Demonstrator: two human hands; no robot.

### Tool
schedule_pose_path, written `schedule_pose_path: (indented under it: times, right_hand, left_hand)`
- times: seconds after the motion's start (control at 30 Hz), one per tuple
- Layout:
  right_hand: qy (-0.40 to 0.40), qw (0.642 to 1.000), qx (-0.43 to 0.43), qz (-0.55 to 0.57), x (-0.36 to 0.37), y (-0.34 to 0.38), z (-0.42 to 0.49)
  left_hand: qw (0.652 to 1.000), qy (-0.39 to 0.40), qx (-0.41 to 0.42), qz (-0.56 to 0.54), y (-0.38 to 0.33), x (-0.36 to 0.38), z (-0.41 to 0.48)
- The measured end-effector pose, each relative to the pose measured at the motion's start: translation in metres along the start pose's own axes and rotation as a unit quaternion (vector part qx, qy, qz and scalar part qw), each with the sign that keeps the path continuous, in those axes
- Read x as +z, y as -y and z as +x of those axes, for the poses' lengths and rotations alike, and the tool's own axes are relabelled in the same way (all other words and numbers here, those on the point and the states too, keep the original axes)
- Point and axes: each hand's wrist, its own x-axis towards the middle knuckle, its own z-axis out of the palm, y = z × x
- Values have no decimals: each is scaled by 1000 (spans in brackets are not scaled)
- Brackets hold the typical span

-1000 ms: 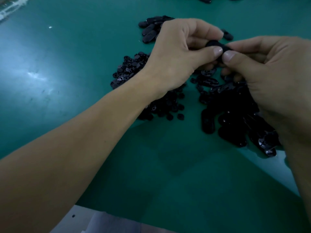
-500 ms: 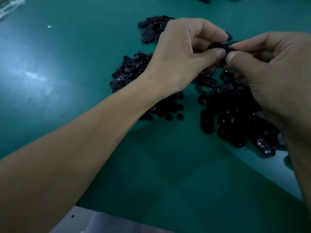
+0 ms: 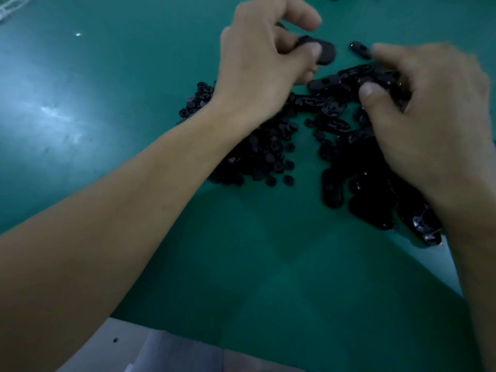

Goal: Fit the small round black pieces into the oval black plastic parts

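Note:
My left hand (image 3: 261,57) is raised at the top centre and pinches one oval black part (image 3: 324,52) between thumb and fingers. My right hand (image 3: 429,111) is lowered onto the pile of oval black parts (image 3: 357,162) on the right, its thumb and curled fingers among the top pieces; whether it grips one cannot be told. A heap of small round black pieces (image 3: 263,154) lies under my left wrist. One loose oval part (image 3: 359,49) lies beyond, between the hands.
The green table mat (image 3: 107,89) spreads to the left and front. Its near edge (image 3: 268,342) meets a pale surface at the bottom. A white strip (image 3: 434,264) shows at the right, beside the oval pile.
The hands have come apart. My left hand kept the oval part and moved up and away, while my right hand dropped onto the oval pile.

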Motion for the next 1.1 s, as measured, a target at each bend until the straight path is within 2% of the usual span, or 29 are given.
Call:
schedule_pose_path:
  times: [0.07, 0.2, 0.37, 0.47, 0.63, 0.77, 0.9, 1.0, 1.1]
  right_hand:
    - [23, 995, 23, -90, 1, -4, -2]
    - [74, 986, 52, -141, 2, -8, -4]
    - [59, 989, 60, -123, 0, -12, 1]
    - [47, 989, 74, -121, 1, -13, 2]
    - [73, 981, 79, -163, 4, -10, 0]
    - [52, 984, 80, -147, 4, -12, -1]
    - [46, 986, 80, -138, 4, -12, -2]
    - [24, 989, 67, -127, 3, -11, -3]
    - [-12, 993, 50, -105, 1, -11, -2]
  left_hand:
    - [999, -34, -16, 14, 6, -6, 6]
    - [996, -55, -2, 76, 8, -13, 23]
    - [981, -41, -12, 190, 16, -8, 40]
    - [974, -52, -37, 219, 20, -7, 44]
    - [962, -41, -92, 254, 21, -4, 47]
    - [954, -20, -109, 278, 19, -3, 49]
    - [950, 4, -86, 300, 15, -3, 47]
    - [962, -7, -61, 267, 8, -1, 39]
    - [972, 21, -37, 231, -1, 4, 29]
